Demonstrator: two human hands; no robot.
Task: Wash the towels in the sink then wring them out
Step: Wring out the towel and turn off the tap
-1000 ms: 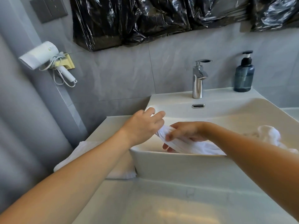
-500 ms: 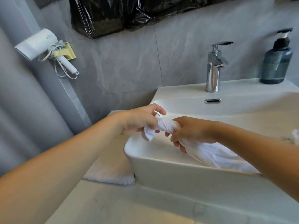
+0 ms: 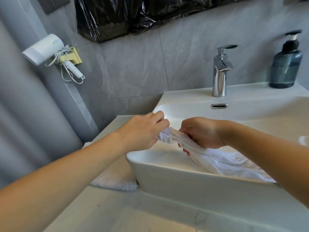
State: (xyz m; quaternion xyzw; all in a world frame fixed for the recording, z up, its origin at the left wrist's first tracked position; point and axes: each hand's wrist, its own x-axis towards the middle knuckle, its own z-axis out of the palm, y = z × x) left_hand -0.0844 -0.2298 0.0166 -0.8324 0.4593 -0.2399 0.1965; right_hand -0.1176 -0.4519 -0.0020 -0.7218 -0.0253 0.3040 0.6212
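Gripping one end of a white towel [image 3: 207, 158], the left hand [image 3: 142, 131] has its fingers curled around the bunched cloth at the near left corner of the sink [image 3: 167, 174]. The right hand [image 3: 203, 133] holds the same towel just beside the left one, with its fingers closed round the twisted part, so the two hands are almost touching. Between them the cloth is gathered into a thick rope. From the right hand the towel goes down and to the right into the white basin, where it lies spread in folds under the right forearm. A second towel [image 3: 115, 180] lies flat on the counter [image 3: 117, 213], just beside the left outer wall of the sink and partly hidden under the left forearm. On the back ledge of the sink a chrome faucet [image 3: 219, 72] stands upright, and an overflow slot [image 3: 219, 106] is below it in the basin wall. A dark blue soap dispenser [image 3: 286, 64] stands at the right end of the ledge. On the grey tiled wall at the left, a white hair dryer [image 3: 45, 48] hangs in a yellow holder [image 3: 73, 56]. Black plastic sheeting [image 3: 133, 15] covers the upper part of the wall.
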